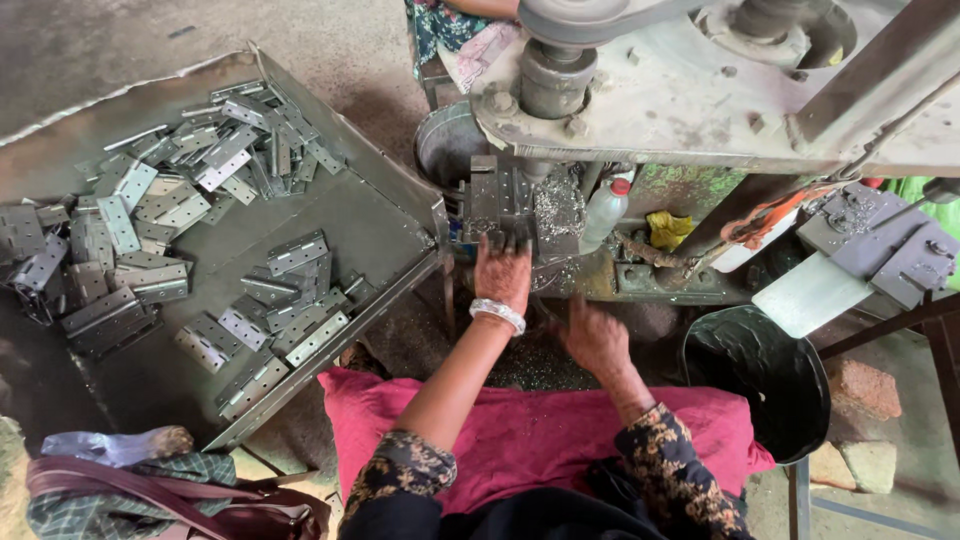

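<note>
Figure: seated drilling of hinge plates, taken from my own head, read outward from the drill press (pixel 700 90).

Nearest me, below the press, a pink cloth (pixel 520 420) covered my lap. Above it, short of the press base, my right hand (pixel 597 340) hung low over the scatter of metal shavings (pixel 530 365), fingers loosely spread and holding nothing that I could make out.

Closer to the press, my left hand (pixel 502 275), a white bangle (pixel 498 314) at the wrist, lay with flat fingers pressed on the hinge plate (pixel 497 195) seated in the fixture directly under the spindle; it steadied rather than clasped the plate.

Risks, as I judged them: my fingertips sat very near the bit, so a plate that spun or lifted under the cut could have dragged them in. The bangle and the patterned sleeve could have caught on rotating parts. Loose swarf (pixel 558 205) heaped beside the fixture could have cut bare skin or tilted the plate off its seat.

Left of the press, a sheet-metal tray (pixel 380 215) held heaped hinge plates (pixel 180 190). Right of the press stood a black bucket (pixel 760 375). At the press column leaned a plastic bottle (pixel 605 210) with a red cap.
</note>
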The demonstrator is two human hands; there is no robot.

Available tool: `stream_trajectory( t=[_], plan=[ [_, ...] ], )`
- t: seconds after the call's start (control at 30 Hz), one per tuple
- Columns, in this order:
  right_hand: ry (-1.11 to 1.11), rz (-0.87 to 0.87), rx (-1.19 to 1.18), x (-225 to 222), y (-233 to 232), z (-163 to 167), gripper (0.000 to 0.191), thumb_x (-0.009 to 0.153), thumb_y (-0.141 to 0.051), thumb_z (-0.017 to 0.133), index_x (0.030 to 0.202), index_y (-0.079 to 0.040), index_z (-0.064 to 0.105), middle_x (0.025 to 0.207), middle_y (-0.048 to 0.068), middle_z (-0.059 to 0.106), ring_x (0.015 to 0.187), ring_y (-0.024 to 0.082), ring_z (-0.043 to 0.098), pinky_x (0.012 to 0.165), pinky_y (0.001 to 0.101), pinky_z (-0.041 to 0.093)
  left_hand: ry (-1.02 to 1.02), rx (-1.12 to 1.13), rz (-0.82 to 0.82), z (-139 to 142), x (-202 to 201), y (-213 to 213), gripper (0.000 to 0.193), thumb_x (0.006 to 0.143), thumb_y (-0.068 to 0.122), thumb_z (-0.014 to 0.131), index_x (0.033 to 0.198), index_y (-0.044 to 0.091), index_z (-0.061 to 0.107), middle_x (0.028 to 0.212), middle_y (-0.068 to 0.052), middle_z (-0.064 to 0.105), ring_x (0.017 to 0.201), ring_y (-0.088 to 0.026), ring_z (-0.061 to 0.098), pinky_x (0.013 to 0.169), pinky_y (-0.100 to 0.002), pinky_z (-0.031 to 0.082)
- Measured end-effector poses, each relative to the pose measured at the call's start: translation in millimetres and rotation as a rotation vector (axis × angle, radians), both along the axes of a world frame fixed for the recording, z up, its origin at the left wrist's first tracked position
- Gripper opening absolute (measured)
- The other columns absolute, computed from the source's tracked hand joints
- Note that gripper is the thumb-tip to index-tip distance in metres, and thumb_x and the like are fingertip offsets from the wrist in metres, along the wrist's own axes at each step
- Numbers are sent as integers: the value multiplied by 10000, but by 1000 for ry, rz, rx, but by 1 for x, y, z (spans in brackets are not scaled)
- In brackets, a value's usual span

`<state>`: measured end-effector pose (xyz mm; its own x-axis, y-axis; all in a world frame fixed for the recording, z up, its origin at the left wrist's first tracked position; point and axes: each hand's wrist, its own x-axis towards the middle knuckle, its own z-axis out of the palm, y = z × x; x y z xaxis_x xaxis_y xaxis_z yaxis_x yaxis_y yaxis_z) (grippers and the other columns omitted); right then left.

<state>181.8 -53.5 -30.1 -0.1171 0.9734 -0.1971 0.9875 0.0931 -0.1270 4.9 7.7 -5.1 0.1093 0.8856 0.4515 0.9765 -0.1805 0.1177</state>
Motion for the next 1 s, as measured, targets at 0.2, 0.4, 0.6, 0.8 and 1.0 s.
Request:
stream_trajectory(
  t=[0.2,0.4,0.6,0.8,1.0],
  plan=[
    [90,111,109,8,-16,-42,450,938,-312,621,1286,-41,530,881,201,753,822,376,752,710,500,596,19,-392,29,8,1,-13,607,980,338,492,1500,26,460,1647,-136,279,1530,-314,216,1247,-467,81],
    [81,122,134,18,13,-54,361,923,-369,646,1085,-48,616,854,191,752,823,382,747,711,518,585,198,-599,111,37,-2,20,434,1078,381,426,1365,111,609,1727,-57,169,1605,-302,84,1290,-493,-17],
    [229,-26,95,25,-33,-111,442,922,-496,659,987,-59,635,828,194,727,779,400,729,656,514,578,164,-441,110,15,2,33,608,1040,410,440,1547,74,427,1694,-74,203,1560,-296,149,1257,-491,7],
    [35,120,247,30,3,-106,474,955,-540,601,952,-67,633,834,180,726,761,384,736,654,500,596,112,-461,126,4,2,47,570,1044,370,416,1550,108,407,1694,-52,191,1565,-290,110,1262,-495,-2],
    [205,-39,128,28,-23,-102,463,890,-538,626,1010,-92,652,855,194,733,778,401,719,654,528,574,131,-425,151,0,6,54,506,1056,312,370,1510,106,455,1694,-34,200,1571,-295,118,1243,-512,-40]
  ],
)
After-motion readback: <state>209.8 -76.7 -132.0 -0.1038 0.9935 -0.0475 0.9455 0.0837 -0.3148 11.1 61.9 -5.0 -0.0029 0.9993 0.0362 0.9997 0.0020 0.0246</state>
